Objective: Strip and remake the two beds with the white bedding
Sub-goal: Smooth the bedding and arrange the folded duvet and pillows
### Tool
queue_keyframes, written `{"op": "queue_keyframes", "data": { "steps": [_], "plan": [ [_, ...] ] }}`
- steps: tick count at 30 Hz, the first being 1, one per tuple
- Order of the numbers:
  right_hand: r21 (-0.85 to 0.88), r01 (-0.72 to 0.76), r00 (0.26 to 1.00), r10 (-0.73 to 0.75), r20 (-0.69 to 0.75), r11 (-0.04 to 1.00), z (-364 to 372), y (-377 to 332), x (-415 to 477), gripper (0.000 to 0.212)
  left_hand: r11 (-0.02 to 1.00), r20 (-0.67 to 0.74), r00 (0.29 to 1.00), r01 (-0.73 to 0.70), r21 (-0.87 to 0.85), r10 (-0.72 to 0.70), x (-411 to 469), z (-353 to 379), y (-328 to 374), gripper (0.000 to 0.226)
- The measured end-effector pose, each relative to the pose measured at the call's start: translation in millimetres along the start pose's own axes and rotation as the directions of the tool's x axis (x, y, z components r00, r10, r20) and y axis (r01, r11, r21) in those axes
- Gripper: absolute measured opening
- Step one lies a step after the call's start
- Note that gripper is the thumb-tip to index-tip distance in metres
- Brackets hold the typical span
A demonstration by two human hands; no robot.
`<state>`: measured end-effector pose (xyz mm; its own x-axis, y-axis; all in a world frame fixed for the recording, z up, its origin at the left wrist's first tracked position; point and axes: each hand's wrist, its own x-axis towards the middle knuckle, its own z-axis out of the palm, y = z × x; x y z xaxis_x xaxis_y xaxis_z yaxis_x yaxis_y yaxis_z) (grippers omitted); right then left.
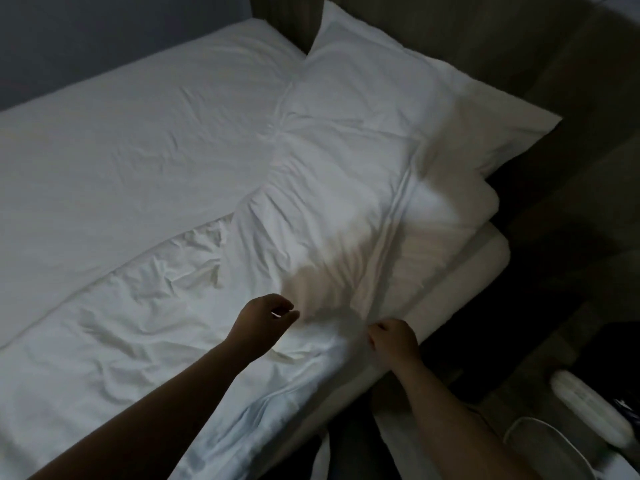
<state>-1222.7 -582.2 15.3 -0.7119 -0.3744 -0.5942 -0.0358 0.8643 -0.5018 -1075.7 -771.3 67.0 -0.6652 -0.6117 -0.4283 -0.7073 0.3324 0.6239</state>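
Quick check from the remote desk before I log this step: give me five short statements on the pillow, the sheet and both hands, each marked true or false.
1. The pillow lies at the head of the bed, against the headboard. True.
2. The right hand is at the pillow's near edge, by the mattress side. True.
3. The left hand is pressed flat on the headboard. False: it is above the white sheet, fingers curled.
4. The sheet is smooth and wrinkle-free. False: it is creased near the hands.
5. The bedding is dark blue. False: it is white.
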Motion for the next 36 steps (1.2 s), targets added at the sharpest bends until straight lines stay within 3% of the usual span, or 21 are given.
{"op": "queue_keyframes", "data": {
  "steps": [10, 21, 28, 33, 36],
  "plan": [
    [0.057, 0.029, 0.999, -0.027, -0.036, 0.998, -62.0, -7.6, 48.7, 0.037, 0.998, 0.0, 0.999, -0.054, 0.033, 0.054, 27.0, -2.7, 31.0, 0.022],
    [0.205, 0.055, 0.994, -0.036, -0.098, 0.977, -137.2, -77.9, 171.3, 0.04, 0.992, -0.059, 0.991, -0.116, 0.052, 0.119, 101.5, -17.5, 97.7, 0.02],
    [0.474, -0.006, 0.992, 0.064, -0.105, 0.88, -157.3, -119.3, 239.7, 0.106, 0.988, -0.094, 0.985, -0.141, 0.068, 0.147, 153.1, -18.5, 126.2, 0.019],
    [0.679, -0.04, 0.995, 0.093, -0.043, 0.733, -149.7, -143.5, 260.0, 0.065, 0.989, -0.109, 0.984, -0.132, 0.07, 0.139, 176.7, -18.1, 134.0, 0.016],
    [0.545, 0.067, 0.994, -0.012, -0.105, 0.836, -149.7, -151.0, 263.0, 0.032, 0.989, -0.104, 0.986, -0.125, 0.084, 0.134, 184.0, -17.6, 135.4, 0.014]
  ]
}}
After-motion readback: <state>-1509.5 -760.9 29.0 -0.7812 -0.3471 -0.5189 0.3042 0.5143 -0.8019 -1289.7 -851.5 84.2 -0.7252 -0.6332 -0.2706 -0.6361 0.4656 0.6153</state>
